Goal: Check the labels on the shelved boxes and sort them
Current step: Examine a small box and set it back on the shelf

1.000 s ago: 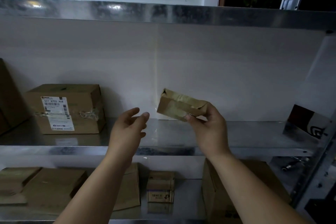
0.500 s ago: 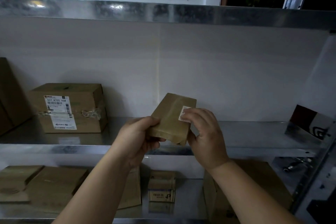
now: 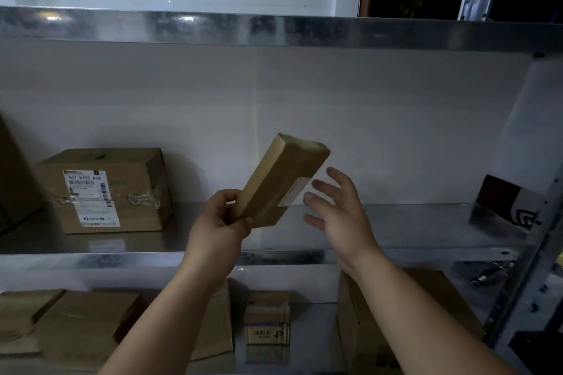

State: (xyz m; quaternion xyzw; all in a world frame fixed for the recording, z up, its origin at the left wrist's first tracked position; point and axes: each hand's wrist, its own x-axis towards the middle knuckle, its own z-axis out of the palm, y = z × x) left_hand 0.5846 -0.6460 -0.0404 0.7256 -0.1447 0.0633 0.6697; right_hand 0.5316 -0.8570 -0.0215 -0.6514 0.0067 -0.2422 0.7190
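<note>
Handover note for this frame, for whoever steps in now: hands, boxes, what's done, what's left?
Left hand grips the lower end of the slim box, held tilted above the middle shelf.
Right hand is open just beside it.
The box's small label faces the camera.
Large labelled box sits at shelf left; more boxes on the lower shelf.
Done: one box in hand.
Left: read label, place it, check the rest.

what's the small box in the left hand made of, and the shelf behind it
Small box: looks like plain brown cardboard, matt tan faces with creased edges, and a pale label that seems to be paper. Shelf: probably sheet metal, perhaps galvanised steel; grey and shiny, with blurred reflections on its surface.
</note>
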